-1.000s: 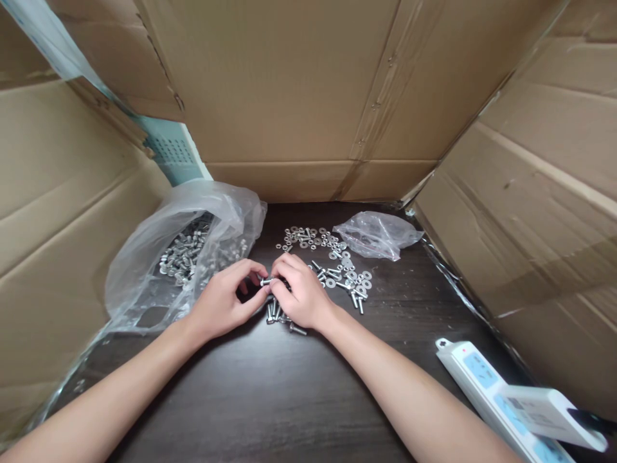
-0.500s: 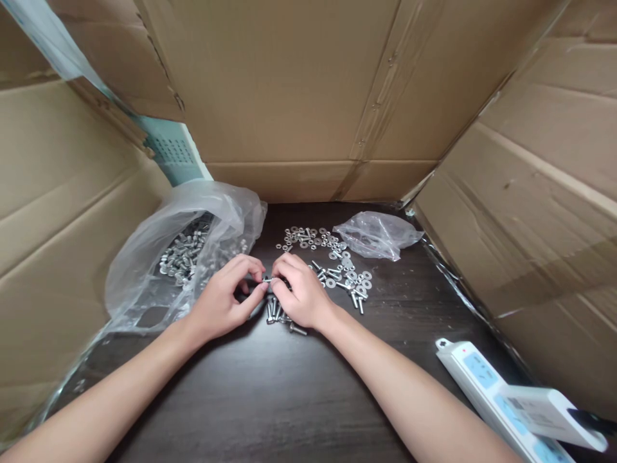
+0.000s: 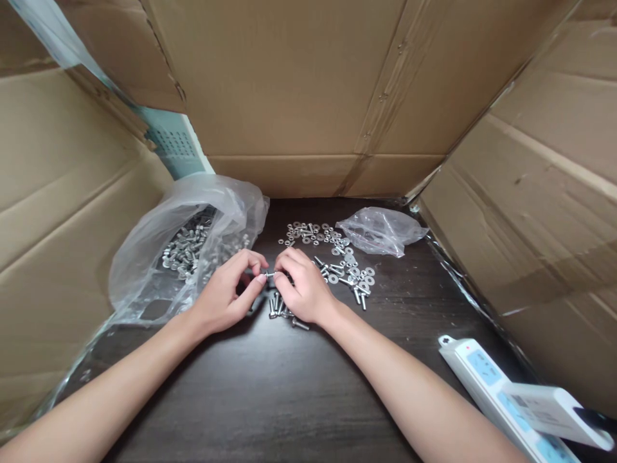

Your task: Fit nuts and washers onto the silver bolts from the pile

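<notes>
Between my two hands a small silver bolt (image 3: pixel 270 275) lies roughly level, held just above the table. My left hand (image 3: pixel 226 292) pinches its left end between thumb and fingers, where a wider piece, a head, nut or washer, shows. Thumb and fingers of my right hand (image 3: pixel 304 288) close on the other end. Fingertips hide most of the bolt. Just below them lie several bolts (image 3: pixel 274 307), partly covered by my right hand. A loose bolt (image 3: pixel 300 324) lies nearest me.
Mixed bolts, nuts and washers (image 3: pixel 354 276) spread beyond my right hand. More washers and nuts (image 3: pixel 308 233) lie farther back. An open plastic bag (image 3: pixel 130 270) of hardware stands left, another plastic bag (image 3: pixel 380 230) back right. A power strip (image 3: pixel 475 386) lies right; cardboard walls (image 3: pixel 299 83) enclose the table.
Slightly more of the bolt shows between my fingertips, and its wider piece is now visible by my left thumb. Both hands keep their pinch; the whole view has shifted slightly.
</notes>
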